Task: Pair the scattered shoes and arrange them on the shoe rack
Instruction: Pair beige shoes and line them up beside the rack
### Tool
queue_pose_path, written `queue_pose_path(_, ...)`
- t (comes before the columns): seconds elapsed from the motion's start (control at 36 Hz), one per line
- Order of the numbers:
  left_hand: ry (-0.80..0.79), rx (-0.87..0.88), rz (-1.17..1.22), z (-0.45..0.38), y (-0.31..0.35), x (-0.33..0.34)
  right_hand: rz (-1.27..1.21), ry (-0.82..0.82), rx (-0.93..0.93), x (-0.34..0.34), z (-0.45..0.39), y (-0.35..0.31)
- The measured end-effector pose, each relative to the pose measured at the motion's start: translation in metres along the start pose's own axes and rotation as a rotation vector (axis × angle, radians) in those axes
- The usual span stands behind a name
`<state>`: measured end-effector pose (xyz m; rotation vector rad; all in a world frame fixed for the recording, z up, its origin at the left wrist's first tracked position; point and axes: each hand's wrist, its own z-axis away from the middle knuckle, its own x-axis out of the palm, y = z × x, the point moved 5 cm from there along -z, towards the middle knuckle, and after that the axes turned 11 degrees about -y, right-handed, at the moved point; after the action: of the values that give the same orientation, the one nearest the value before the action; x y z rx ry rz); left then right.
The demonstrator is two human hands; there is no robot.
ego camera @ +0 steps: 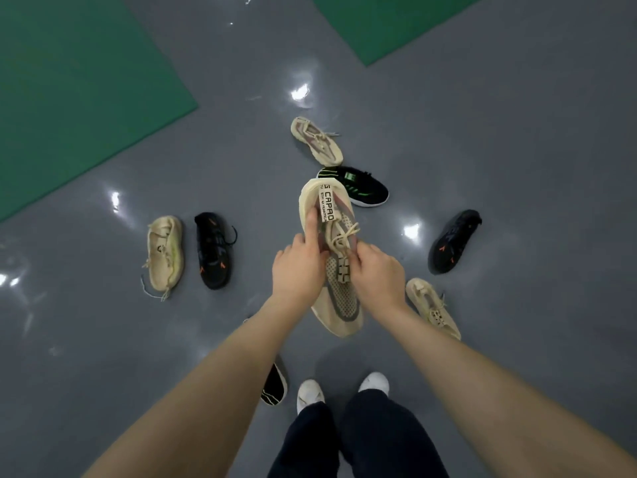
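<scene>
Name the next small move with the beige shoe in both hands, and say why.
Probably free one hand and reach for the matching beige shoe on the floor beyond. Both the left hand and right hand grip the held beige knit sneaker, and that far shoe seems to share its reddish stripe. No rack is in view.

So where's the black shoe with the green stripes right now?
In the head view, the black shoe with green stripes lies on the grey floor just right of centre, beyond the held beige shoe and next to another beige shoe.
</scene>
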<state>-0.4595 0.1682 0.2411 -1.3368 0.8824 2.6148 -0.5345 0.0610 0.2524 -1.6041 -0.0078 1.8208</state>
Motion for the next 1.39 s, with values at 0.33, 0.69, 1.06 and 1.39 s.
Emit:
queue_pose_path(0.33, 0.147, 0.03, 0.106, -0.053, 0.02, -0.123, 0.014, 0.016, -0.126, -0.07, -0.097, -0.057)
queue_pose_path(0.69, 0.128, -0.155, 0.096, -0.183, 0.058, -0.219, 0.132, 0.084, -0.154, -0.134, -0.26, -0.083)
queue_pose_path(1.06, 0.037, -0.216, 0.052, -0.292, 0.01, -0.258, 0.072, -0.126, -0.094, -0.105, -0.371, -0.11)
queue_pose_path(1.39, -0.037, -0.223, 0.033, -0.381, -0.051, -0.271, 0.02, -0.267, -0.003, -0.044, -0.459, -0.129)
